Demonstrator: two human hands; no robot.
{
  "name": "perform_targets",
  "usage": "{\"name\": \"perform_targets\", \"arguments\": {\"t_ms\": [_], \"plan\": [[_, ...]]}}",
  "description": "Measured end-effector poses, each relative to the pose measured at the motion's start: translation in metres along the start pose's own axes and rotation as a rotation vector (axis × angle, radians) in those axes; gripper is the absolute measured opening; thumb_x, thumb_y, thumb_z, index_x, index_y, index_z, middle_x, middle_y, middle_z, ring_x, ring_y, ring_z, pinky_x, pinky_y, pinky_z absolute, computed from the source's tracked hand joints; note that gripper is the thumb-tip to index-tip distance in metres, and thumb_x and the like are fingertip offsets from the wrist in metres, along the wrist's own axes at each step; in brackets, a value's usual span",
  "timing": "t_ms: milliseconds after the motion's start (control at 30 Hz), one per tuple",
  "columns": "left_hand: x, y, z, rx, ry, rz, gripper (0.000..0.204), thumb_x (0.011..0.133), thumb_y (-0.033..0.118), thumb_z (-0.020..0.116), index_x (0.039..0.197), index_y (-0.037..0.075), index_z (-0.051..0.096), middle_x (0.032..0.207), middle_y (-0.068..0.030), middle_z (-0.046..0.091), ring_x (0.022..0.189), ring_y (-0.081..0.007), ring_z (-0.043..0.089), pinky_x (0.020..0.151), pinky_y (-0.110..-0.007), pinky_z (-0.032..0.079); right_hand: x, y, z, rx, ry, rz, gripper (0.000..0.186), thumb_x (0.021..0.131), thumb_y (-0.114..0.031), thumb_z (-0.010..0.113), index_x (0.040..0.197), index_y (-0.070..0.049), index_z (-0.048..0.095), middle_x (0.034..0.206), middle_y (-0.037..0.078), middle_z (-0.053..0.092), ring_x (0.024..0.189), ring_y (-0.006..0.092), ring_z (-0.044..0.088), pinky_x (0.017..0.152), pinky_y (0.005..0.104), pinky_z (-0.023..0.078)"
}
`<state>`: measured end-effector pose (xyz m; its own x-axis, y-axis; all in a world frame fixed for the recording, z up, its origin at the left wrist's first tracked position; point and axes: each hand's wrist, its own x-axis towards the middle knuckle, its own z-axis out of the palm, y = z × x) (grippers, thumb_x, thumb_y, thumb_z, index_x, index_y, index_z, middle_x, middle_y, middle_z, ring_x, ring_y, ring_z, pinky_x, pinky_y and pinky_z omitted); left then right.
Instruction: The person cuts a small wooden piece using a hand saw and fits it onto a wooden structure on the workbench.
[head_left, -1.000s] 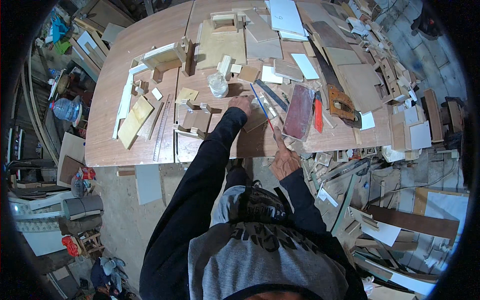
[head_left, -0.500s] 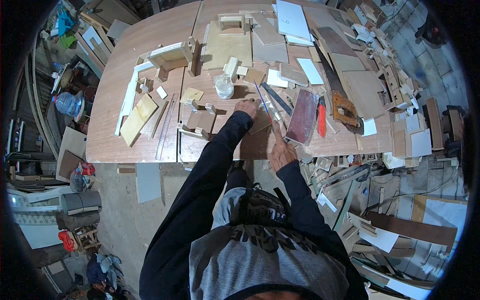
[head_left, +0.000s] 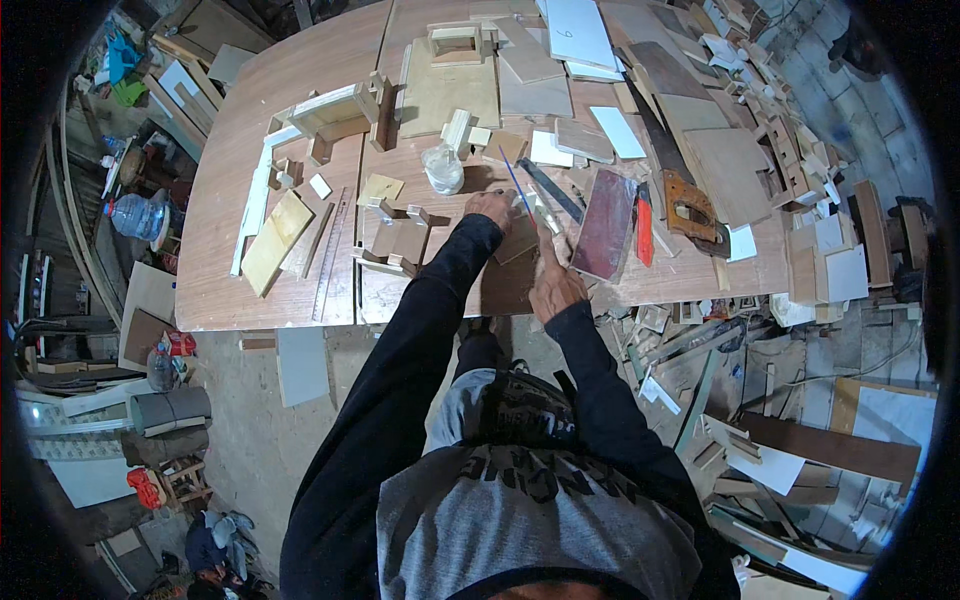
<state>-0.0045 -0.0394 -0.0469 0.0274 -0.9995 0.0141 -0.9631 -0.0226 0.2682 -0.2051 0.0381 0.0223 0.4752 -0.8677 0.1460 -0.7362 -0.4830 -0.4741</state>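
Note:
My left hand [head_left: 490, 207] is closed at the upper left edge of a small brown board [head_left: 516, 243], pressing it on the table; some fingertips are hidden. My right hand [head_left: 555, 288] is to the right and nearer me, its index finger stretched forward. From its fingertips a thin blue and red strip [head_left: 515, 180] slants away to the far left; its gripped end is hard to see. A dark metal bar [head_left: 551, 190] and a reddish-brown block [head_left: 604, 225] lie to the right. Beyond my left hand stands a whitish plastic bag or cup [head_left: 442, 170].
A handsaw [head_left: 690, 210] and a red-handled cutter [head_left: 644, 232] lie at the right. Small wooden frames [head_left: 398, 240], a ruler [head_left: 328, 255] and a pale board [head_left: 277, 243] occupy the left. Stacked panels [head_left: 580, 35] cover the far right. Offcuts crowd the floor beside the table.
My right hand and the thin strip have moved slightly away from me and to the left. My left hand stays at the small board. The whole view has shifted a little.

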Motion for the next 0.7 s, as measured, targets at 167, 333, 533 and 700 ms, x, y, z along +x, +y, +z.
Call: {"name": "perform_targets", "arguments": {"t_ms": [167,333,533,700], "plan": [[0.004,-0.001,-0.005,0.057,0.094,0.017,0.026,0.080,0.028,0.057,0.098,0.008,0.057,0.092,-0.0155,0.064,0.089,-0.0316,0.061,0.074,-0.044,0.046,-0.016,0.003,-0.016,0.116,-0.025,-0.040,0.075,0.074,-0.001,0.046,0.143,-0.013,0.020,0.078,0.022,0.061,0.072,0.0363,0.059,0.066,0.0432,0.045],[0.001,0.002,-0.001,-0.021,0.017,-0.004,0.026,0.083,0.030,0.055,0.097,0.008,0.057,0.092,-0.0167,0.063,0.089,-0.0324,0.061,0.073,-0.043,0.046,-0.011,0.000,-0.013,0.088,-0.070,0.000,0.080,0.072,-0.001,0.047,0.144,-0.016,0.013,0.078,0.023,0.061,0.070,0.0402,0.058,0.066,0.0458,0.045],[0.005,-0.001,-0.003,0.010,-0.006,-0.025,0.028,0.082,0.031,0.055,0.096,0.007,0.057,0.094,-0.0162,0.063,0.088,-0.0327,0.061,0.076,-0.044,0.045,0.006,-0.007,-0.010,0.088,0.060,-0.078,0.085,0.070,-0.001,0.048,0.144,-0.017,0.010,0.083,0.025,0.061,0.071,0.0408,0.059,0.067,0.0470,0.046],[0.008,0.000,-0.003,-0.090,0.152,-0.057,0.028,0.081,0.031,0.057,0.096,0.007,0.057,0.095,-0.0168,0.063,0.090,-0.0326,0.061,0.076,-0.044,0.045,-0.013,-0.003,-0.028,0.097,-0.022,-0.065,0.084,0.070,-0.003,0.050,0.144,-0.017,0.012,0.078,0.026,0.060,0.068,0.0424,0.058,0.065,0.0468,0.046]]}}
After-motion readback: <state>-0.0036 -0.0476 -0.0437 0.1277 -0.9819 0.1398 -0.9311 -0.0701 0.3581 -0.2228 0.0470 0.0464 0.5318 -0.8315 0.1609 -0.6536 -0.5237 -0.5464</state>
